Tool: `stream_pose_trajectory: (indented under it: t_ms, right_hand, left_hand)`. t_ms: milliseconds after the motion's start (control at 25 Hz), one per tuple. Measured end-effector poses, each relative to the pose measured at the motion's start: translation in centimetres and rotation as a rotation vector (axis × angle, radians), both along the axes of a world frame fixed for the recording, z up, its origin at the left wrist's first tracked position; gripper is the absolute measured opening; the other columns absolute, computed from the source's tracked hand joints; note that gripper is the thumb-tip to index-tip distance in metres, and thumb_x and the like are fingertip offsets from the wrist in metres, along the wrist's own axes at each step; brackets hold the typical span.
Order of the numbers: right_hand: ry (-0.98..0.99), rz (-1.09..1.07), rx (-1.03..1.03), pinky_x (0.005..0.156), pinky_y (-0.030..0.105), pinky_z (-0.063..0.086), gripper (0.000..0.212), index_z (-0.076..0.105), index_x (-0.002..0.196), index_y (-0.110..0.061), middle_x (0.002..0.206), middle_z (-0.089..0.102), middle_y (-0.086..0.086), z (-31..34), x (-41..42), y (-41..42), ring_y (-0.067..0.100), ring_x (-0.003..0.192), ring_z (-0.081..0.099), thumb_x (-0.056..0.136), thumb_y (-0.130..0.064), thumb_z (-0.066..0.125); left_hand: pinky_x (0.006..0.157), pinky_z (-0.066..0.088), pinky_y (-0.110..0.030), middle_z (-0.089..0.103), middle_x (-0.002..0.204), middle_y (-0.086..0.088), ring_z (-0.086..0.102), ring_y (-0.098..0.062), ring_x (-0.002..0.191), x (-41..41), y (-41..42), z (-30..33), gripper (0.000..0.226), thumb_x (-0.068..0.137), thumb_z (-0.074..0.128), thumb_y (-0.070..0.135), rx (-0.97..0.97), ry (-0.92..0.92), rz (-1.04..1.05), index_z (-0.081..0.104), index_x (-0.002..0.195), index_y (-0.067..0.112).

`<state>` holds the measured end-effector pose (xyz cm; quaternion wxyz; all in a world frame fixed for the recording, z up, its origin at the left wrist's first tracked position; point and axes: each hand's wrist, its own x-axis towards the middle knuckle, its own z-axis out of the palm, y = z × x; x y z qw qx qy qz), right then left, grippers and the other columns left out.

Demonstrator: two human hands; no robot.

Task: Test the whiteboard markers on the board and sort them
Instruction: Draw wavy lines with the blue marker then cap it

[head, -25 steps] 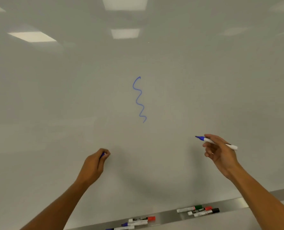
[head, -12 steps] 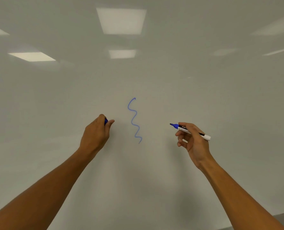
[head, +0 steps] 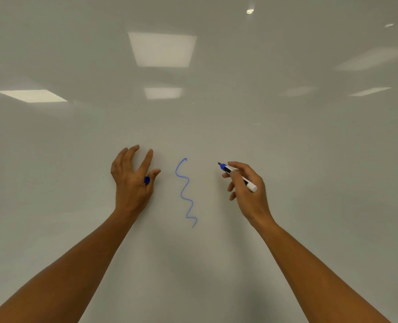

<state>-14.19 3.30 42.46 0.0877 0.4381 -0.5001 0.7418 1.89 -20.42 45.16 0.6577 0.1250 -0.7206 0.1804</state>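
Head view. Whiteboard (head: 309, 183): glossy, reflecting ceiling light panels (head: 162, 49). Blue squiggle (head: 186, 192): one wavy vertical line at centre, between the two hands. Left hand (head: 131, 180): raised by the board left of the squiggle, fingers spread, blue cap (head: 147, 180) pinched between thumb and forefinger. Right hand (head: 247, 190): fingers curled round blue marker (head: 236, 176), uncapped, tip pointing up-left toward the squiggle, apart from it.

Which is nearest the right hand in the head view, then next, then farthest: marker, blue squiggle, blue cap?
1. Marker, gripped in the right hand.
2. Blue squiggle, on the board between the hands.
3. Blue cap, farthest left, in the left hand.
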Motion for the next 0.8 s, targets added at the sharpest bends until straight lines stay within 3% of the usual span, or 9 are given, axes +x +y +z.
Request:
stream_pose_trajectory:
  t_ms: [80,240,400,520,720,800]
  right_hand:
    - [0.068,-0.067,-0.006,0.065,0.029,0.057,0.024,0.068,0.117,-0.025,0.097,0.073,-0.008,0.9,-0.2,-1.1,0.007,0.076,0.065,0.098,-0.019,0.055]
    - [0.125,-0.155,-0.011,0.079,0.022,0.056,0.028,0.069,0.123,-0.022,0.104,0.073,-0.013,0.7,-0.9,-2.5,0.002,0.092,0.068,0.097,-0.017,0.059]
    - [0.334,-0.251,0.045,0.069,0.030,0.056,0.033,0.070,0.120,-0.022,0.093,0.072,-0.006,-1.3,-1.0,-2.8,0.011,0.079,0.067,0.092,-0.009,0.061]
    - [0.259,-0.290,0.011,0.070,0.038,0.057,0.031,0.072,0.116,-0.023,0.092,0.073,-0.006,-2.8,-1.5,-2.5,0.012,0.080,0.067,0.090,-0.011,0.061]
    - [0.299,-0.276,0.083,0.069,0.037,0.057,0.031,0.072,0.116,-0.023,0.092,0.072,-0.010,-5.9,-0.9,-2.0,0.011,0.079,0.068,0.088,-0.014,0.062]
    - [0.222,-0.286,0.075,0.070,0.039,0.058,0.031,0.072,0.115,-0.023,0.092,0.073,-0.012,-7.0,-1.5,-1.7,0.011,0.080,0.068,0.089,-0.010,0.064]
  left_hand:
    - [0.117,0.018,-0.054,0.037,0.151,-0.017,0.026,-0.038,0.143,-0.4,-0.2,0.1,0.052,0.100,0.041,0.047,-0.063,-0.071,0.117,0.049,0.141,0.015]
    - [0.118,0.014,-0.056,0.028,0.157,-0.012,0.019,-0.034,0.147,-0.5,-0.2,0.0,0.058,0.100,0.036,0.052,-0.063,-0.132,0.257,0.041,0.146,0.018]
    - [0.118,0.014,-0.056,0.027,0.158,-0.011,0.019,-0.034,0.147,-0.5,-0.5,-0.1,0.058,0.100,0.038,0.052,-0.074,-0.126,0.275,0.039,0.147,0.019]
    - [0.118,0.014,-0.056,0.026,0.158,-0.011,0.019,-0.034,0.147,-0.7,-0.5,-0.2,0.058,0.100,0.037,0.052,-0.075,-0.116,0.285,0.039,0.148,0.019]
    - [0.119,0.013,-0.055,0.025,0.159,-0.011,0.018,-0.034,0.147,-0.6,-0.4,-0.2,0.058,0.101,0.037,0.051,-0.074,-0.111,0.282,0.037,0.148,0.019]
    - [0.119,0.013,-0.055,0.025,0.159,-0.010,0.018,-0.034,0.147,-0.6,-0.4,-0.2,0.058,0.101,0.038,0.052,-0.074,-0.102,0.286,0.037,0.148,0.019]
